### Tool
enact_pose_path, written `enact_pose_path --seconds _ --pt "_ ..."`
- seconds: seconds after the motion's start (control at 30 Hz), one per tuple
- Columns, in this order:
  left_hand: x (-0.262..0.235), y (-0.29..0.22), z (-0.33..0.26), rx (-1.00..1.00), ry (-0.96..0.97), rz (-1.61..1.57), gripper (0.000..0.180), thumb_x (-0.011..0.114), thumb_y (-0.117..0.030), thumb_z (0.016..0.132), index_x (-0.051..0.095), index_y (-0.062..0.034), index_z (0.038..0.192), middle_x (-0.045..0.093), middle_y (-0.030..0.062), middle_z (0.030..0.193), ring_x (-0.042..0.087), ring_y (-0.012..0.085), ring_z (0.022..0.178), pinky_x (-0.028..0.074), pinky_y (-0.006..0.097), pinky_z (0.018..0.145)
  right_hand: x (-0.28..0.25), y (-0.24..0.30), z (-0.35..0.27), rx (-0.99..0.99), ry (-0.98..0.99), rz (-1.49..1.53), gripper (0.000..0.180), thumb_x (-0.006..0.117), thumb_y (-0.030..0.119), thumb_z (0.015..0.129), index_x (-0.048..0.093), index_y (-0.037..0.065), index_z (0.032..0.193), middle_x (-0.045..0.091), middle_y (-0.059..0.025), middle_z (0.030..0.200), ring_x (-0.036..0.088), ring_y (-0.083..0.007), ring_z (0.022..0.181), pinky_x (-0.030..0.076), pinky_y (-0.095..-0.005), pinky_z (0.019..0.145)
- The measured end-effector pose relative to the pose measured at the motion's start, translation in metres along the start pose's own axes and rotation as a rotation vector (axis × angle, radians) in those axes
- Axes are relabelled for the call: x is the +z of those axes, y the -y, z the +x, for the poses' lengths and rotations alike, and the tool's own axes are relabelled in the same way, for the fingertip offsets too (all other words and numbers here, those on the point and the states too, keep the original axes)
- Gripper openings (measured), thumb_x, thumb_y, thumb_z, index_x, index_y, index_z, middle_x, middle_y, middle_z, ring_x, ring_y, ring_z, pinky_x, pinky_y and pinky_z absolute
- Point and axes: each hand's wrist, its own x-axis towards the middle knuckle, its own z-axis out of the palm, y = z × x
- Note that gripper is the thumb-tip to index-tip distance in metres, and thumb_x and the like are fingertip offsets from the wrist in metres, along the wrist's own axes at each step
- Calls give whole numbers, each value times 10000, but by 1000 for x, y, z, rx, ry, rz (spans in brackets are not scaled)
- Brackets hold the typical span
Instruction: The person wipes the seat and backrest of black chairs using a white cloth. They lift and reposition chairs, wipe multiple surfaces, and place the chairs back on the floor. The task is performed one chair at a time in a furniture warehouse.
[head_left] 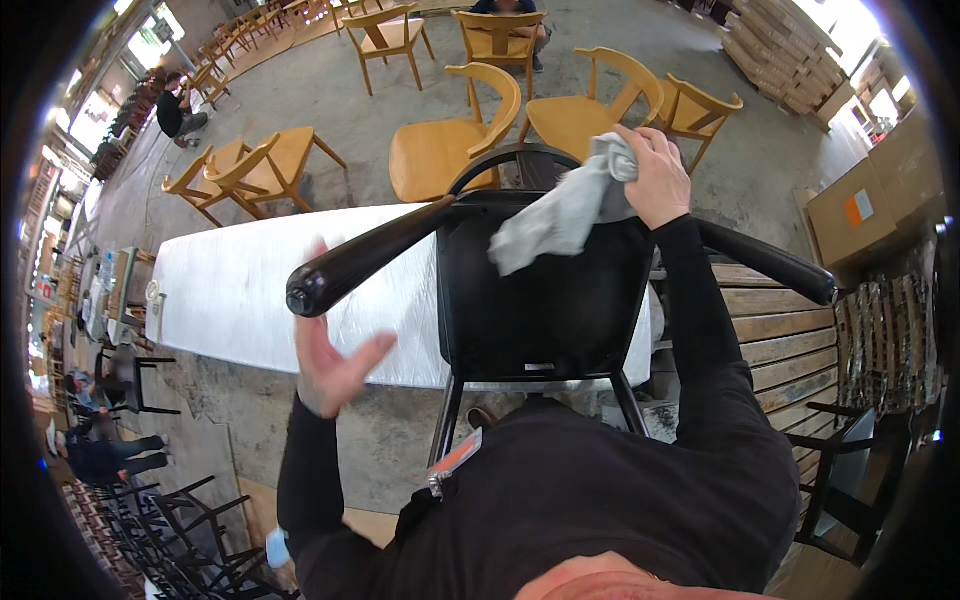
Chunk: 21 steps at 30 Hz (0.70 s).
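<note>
A black wooden chair point(545, 310) lies tipped in front of me at the edge of a long table, its broad flat panel facing up. Two of its thick round bars slant outward to the left and right. My right hand point(660, 178) grips a crumpled light grey cloth point(560, 222), which hangs over the far part of the panel and is slightly blurred. Around the end of the left bar is my left hand point(335, 365), its thumb stretched out and its fingers spread. The bar hides part of those fingers, and whether they touch it I cannot tell.
The long table point(250, 290) is wrapped in shiny film. Light wooden chairs point(440, 155) stand beyond it. At right are a slatted wooden pallet point(780, 325), cardboard boxes point(860, 215) and another black chair point(850, 480). Other people point(180, 112) are further off; stacked dark chairs point(190, 525) fill the lower left.
</note>
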Motion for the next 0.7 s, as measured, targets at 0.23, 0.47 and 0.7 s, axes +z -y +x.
enact_pose_path --seconds 0.23,0.47,0.7 --pt "45 -16 91 302 -111 -594 288 795 -162 836 542 -38 898 596 45 660 576 155 597 480 289 609 76 51 -27 65 534 328 386 527 371 946 672 45 1092 689 -176 985 648 -346 974 496 -452 862" --pt "49 -14 88 428 -144 -545 188 618 -99 898 439 -44 882 532 64 574 503 155 495 451 328 553 160 177 22 28 798 932 387 465 382 983 598 54 1138 669 -205 1069 624 -379 1038 472 -433 901" --pt "51 -12 81 320 -183 -623 207 668 37 810 475 -32 838 566 54 671 534 120 584 443 251 574 55 5 -26 -31 682 46 479 569 527 915 697 72 995 670 -154 932 657 -322 935 516 -448 821"
